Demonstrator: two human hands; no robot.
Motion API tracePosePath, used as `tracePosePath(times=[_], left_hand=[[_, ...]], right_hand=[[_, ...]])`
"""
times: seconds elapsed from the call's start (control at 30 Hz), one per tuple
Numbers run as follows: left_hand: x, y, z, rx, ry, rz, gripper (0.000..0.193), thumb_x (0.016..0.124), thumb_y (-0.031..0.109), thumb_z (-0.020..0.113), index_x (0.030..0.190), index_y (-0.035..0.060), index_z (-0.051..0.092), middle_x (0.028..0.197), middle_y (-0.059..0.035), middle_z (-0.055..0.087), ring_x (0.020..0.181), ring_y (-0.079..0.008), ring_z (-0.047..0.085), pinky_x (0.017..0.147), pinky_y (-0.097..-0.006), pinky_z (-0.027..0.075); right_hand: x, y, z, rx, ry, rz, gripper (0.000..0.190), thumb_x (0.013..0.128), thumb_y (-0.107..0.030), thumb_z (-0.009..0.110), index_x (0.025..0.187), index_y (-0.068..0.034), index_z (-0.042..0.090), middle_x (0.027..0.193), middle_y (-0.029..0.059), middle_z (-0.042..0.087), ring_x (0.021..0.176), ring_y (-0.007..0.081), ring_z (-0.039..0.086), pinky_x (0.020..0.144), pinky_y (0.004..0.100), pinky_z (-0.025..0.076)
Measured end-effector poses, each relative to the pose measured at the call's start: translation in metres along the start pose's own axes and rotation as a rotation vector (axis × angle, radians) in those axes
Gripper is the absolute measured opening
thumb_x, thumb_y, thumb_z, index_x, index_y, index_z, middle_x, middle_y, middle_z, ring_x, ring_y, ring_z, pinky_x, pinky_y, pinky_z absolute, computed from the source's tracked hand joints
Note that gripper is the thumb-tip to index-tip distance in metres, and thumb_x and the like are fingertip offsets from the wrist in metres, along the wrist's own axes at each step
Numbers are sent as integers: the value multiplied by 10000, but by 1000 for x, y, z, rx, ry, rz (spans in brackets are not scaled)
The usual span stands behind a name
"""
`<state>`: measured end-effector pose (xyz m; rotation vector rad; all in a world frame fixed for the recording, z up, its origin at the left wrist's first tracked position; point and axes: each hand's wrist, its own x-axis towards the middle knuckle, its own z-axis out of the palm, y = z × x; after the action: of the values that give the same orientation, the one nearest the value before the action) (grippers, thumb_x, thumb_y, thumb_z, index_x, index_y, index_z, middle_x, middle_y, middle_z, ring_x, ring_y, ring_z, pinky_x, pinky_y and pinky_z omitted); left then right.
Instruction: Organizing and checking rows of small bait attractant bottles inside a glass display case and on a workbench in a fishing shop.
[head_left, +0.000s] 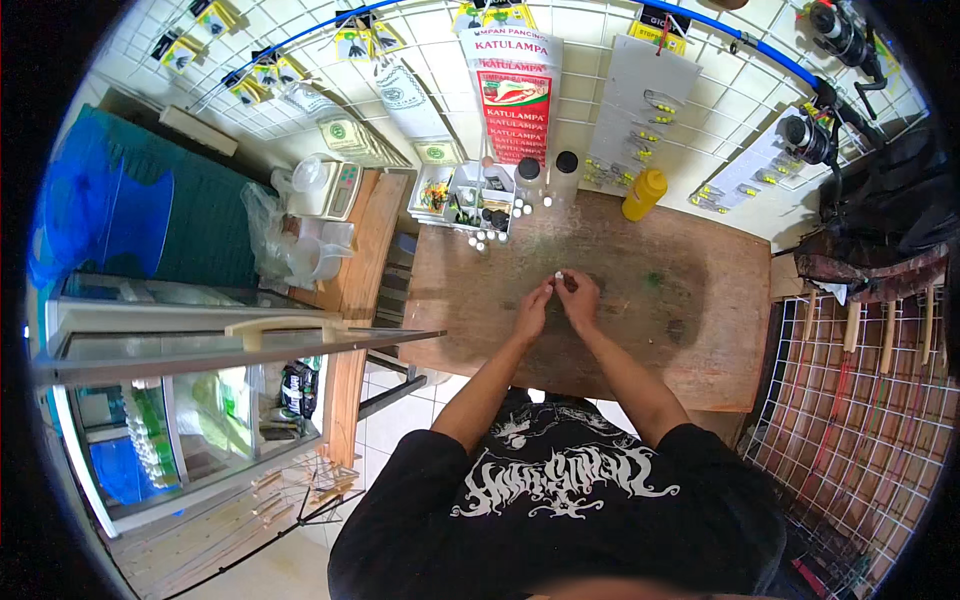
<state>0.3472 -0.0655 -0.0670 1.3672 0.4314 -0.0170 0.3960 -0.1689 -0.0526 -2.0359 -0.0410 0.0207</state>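
Over the middle of the wooden table, my two hands meet at the fingertips. My right hand (580, 301) grips a small white-capped bottle (559, 276), its body mostly covered by my fingers. The fingertips of my left hand (533, 309) are right beside it; whether they also pinch it is hard to see. Farther back on the wooden table (480, 300), several similar small white-capped bottles (481, 238) stand in a cluster before a white compartment tray (461, 196). A few more white caps (547, 201) show by two clear bottles with black lids (529, 178).
A yellow squeeze bottle (645, 193) stands at the table's back right. Fishing tackle packets (517, 112) hang on the white wire grid behind. To the left, a glass cabinet door (247, 345) juts towards the table, and a digital scale (330, 191) sits on a side bench.
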Motion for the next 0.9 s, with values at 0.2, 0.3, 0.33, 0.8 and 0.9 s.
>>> tracePosePath(times=[0.2, 0.3, 0.33, 0.8, 0.9], left_hand=[[-49, -20, -18, -189, -154, -100, 388, 895, 274, 432, 1121, -26, 528, 1094, -102, 565, 1044, -177, 498, 931, -274, 325], [-85, -18, -38, -111, -121, -175, 370, 896, 265, 441, 1107, -23, 539, 1081, -109, 569, 1043, -177, 500, 928, -285, 343], [-97, -11, -37, -116, -109, -168, 370, 896, 265, 441, 1107, -23, 539, 1081, -109, 569, 1043, -177, 500, 928, -285, 343], [-214, -9, -103, -188, 231, -179, 343, 873, 235, 503, 1064, -45, 554, 1012, -114, 597, 949, -198, 577, 807, -284, 453], [-231, 1, -115, -226, 295, -132, 357, 866, 247, 513, 1054, -53, 556, 994, -118, 603, 917, -198, 593, 786, -285, 461]], right_hand=[[-50, 16, -13, 39, -44, -64, 198, 758, -142, 630, 893, 3, 618, 809, 108, 603, 719, 174, 598, 652, 274, 466], [-81, 2, -20, 56, -207, -29, 185, 745, -129, 637, 886, -10, 623, 786, 100, 600, 691, 164, 591, 631, 273, 467], [-90, 3, -22, 57, -221, -57, 182, 739, -124, 641, 882, -14, 626, 781, 98, 600, 675, 160, 588, 617, 270, 466], [-150, -36, 11, 170, -774, -183, 202, 704, -99, 662, 886, -18, 631, 809, 101, 627, 695, 137, 601, 651, 255, 485], [-157, -54, 19, 164, -896, -191, 218, 710, -95, 658, 905, -5, 621, 804, 103, 635, 710, 140, 611, 659, 256, 490]])
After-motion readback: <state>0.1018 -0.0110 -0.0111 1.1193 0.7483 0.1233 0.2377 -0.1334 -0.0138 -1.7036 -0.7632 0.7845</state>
